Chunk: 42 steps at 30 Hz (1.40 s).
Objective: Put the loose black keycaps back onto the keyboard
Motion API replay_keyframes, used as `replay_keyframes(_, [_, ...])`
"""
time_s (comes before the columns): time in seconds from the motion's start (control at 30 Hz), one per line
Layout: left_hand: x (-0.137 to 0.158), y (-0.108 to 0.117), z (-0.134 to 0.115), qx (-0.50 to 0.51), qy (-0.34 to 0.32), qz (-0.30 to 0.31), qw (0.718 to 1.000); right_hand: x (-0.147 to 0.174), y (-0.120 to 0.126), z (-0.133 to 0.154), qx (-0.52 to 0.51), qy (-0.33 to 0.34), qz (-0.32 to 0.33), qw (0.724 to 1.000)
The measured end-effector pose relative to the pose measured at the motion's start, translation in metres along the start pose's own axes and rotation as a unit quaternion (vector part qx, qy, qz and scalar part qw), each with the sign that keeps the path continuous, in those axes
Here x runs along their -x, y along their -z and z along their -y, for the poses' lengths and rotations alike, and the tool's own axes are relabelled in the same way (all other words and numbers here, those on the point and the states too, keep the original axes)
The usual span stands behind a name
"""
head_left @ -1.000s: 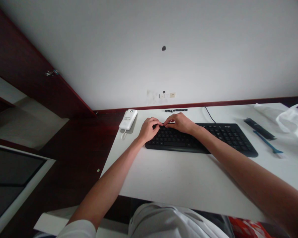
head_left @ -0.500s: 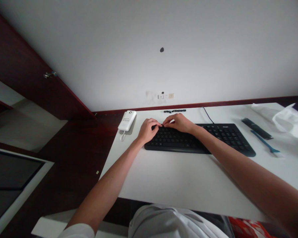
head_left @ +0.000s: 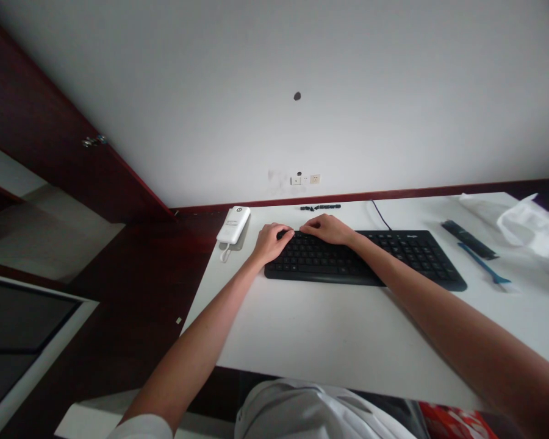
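A black keyboard [head_left: 320, 268] lies on the white table [head_left: 302, 329]. At its upper left corner, my left hand [head_left: 273, 242] has its fingers bent over the back edge and the thumb on the top row, closed on the keyboard. My right hand [head_left: 324, 228] rests over the top rows just to the right, thumb and fingertips pinched together; whatever is between them is too small to see. Behind the hands, several small black keycaps [head_left: 327, 207] sit in a row near the table's back edge.
A white power bank [head_left: 233, 224] with a short cable lies at the left. Right of the keyboard are a dark strip-shaped object [head_left: 469, 239], a blue brush [head_left: 482, 261] and a crumpled white bag [head_left: 526, 222]. The keyboard cable [head_left: 380, 214] runs off the back edge.
My right fingertips have come down slightly and drawn a little apart from the left thumb. Both hands stay at the keyboard's top left. The whole view has shifted slightly.
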<state>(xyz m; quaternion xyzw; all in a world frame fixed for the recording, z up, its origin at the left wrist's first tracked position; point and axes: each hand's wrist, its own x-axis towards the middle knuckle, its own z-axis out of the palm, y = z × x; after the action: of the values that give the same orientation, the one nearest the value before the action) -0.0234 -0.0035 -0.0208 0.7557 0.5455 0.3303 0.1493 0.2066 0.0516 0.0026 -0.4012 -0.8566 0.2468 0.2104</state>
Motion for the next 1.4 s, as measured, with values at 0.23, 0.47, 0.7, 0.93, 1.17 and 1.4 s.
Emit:
replay_keyframes(0.23, [-0.005,0.001,-0.009,-0.033,0.078,0.023,0.996,0.001,-0.003,0.006,0.018,-0.042,0.024,0.999])
replay_keyframes(0.47, [-0.006,0.003,-0.016,-0.048,0.103,0.037,0.993,0.003,-0.005,0.011,0.039,-0.045,0.021,0.998])
replay_keyframes(0.7, [-0.008,0.003,-0.015,-0.052,0.111,0.052,0.991,0.0,-0.005,0.012,0.037,-0.059,0.031,0.997])
replay_keyframes(0.93, [-0.011,0.003,-0.013,-0.041,0.129,0.06,0.989,-0.003,0.0,0.013,0.014,-0.055,0.056,0.997])
replay_keyframes(1.17, [-0.01,0.003,-0.022,-0.072,0.128,0.055,0.988,-0.004,-0.004,0.014,0.045,-0.069,0.054,0.995])
replay_keyframes(1.4, [-0.008,0.002,-0.024,-0.073,0.122,0.047,0.989,0.002,-0.013,0.018,0.102,-0.077,0.022,0.992])
